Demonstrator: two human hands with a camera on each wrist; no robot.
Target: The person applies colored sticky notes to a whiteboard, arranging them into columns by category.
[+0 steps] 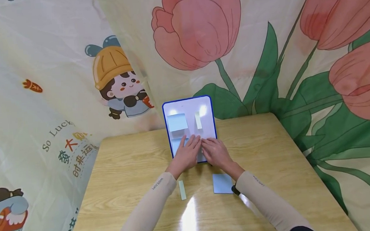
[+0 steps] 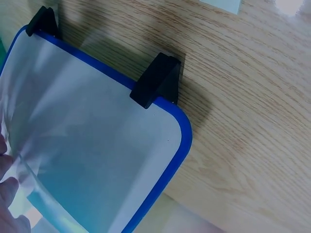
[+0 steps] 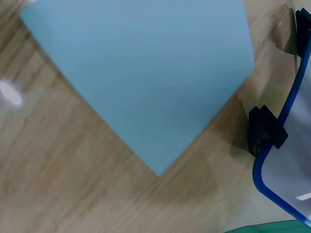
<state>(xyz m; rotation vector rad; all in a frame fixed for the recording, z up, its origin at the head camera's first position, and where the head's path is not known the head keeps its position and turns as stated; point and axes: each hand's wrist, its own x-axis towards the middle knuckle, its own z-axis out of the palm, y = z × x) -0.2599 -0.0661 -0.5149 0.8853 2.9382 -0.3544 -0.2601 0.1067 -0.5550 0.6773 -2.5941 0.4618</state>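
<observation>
A small whiteboard (image 1: 189, 108) with a blue frame stands tilted on the table, on black feet (image 2: 156, 80). My left hand (image 1: 187, 152) lies over its lower middle with fingers extended. Beside it, my right hand (image 1: 217, 150) touches the lower right, fingers pointing inward; the fingertips of both almost meet. Whatever is under the fingertips is hidden. On the board, a light blue sticky note (image 1: 177, 122) is at upper left, with a second blue note (image 1: 176, 144) below it, partly behind my left hand. A narrow pale green strip (image 1: 198, 120) sticks at upper right.
On the wooden table (image 1: 131, 168), in front of the board, lie a pale green strip (image 1: 182, 190) and a square blue sticky note (image 1: 222, 183), the latter near my right forearm. Behind the table hangs a printed cloth (image 1: 176, 84) with tulips and a cartoon figure.
</observation>
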